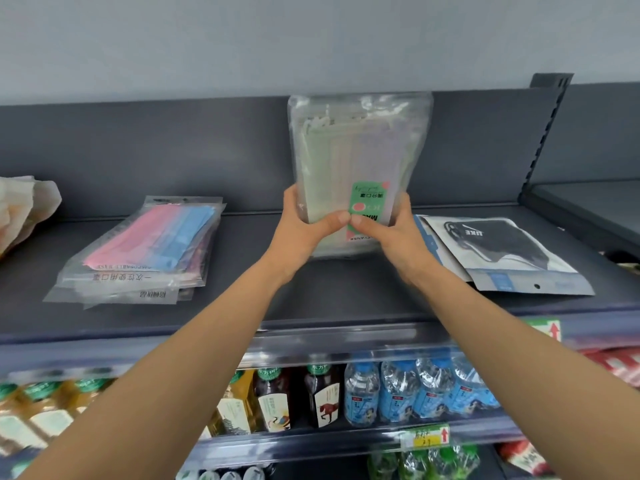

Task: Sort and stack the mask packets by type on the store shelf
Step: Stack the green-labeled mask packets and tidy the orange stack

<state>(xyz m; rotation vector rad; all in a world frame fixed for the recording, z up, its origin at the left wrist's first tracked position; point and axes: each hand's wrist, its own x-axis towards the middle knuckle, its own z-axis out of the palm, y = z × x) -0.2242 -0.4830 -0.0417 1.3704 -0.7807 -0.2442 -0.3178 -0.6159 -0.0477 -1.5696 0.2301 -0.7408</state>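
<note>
Above the grey top shelf (346,292), both hands, left hand (304,233) and right hand (394,237), grip a clear mask packet (356,157) upright, thumbs pinching its lower edge, between a coloured stack (145,251) and black-mask packets (502,254).

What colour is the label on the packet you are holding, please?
The label on the mask packet is green with pink dots, best in head view.

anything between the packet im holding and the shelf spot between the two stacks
Nothing visible. Left hand and right hand hold the green-label mask packet upright; only bare shelf shows below it, between the pink-and-blue packet stack and the black mask packets.
</note>
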